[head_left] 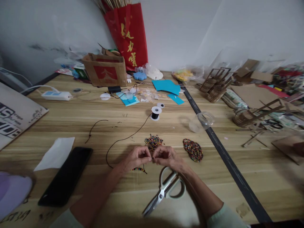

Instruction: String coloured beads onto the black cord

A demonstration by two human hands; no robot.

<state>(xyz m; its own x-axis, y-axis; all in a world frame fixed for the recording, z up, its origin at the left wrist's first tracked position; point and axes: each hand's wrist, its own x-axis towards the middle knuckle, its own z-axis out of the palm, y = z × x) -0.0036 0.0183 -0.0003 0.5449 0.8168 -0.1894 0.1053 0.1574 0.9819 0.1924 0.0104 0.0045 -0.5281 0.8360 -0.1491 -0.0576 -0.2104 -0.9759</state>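
Note:
My left hand (140,156) and my right hand (166,155) meet fingertip to fingertip, both pinched closed, with a tiny dark thing between them too small to name. Black cord (129,136) runs from a white spool (155,113) to beneath my left wrist, and a dark end of it hangs below my left fingers. A short string of colourful beads (137,169) shows under my left hand. Just beyond my fingers lies a heap of loose beads (154,141). A coiled bead strand (193,150) rests to the right. Scissors (163,191) lie open below my right hand.
A black phone (66,177) and white paper (55,153) lie at left. A clear round container (201,122) stands right of the spool. Farther back are blue sheets (166,86), a cardboard box (104,69) and a red bag (129,34). Small woven baskets (215,84) stand at right.

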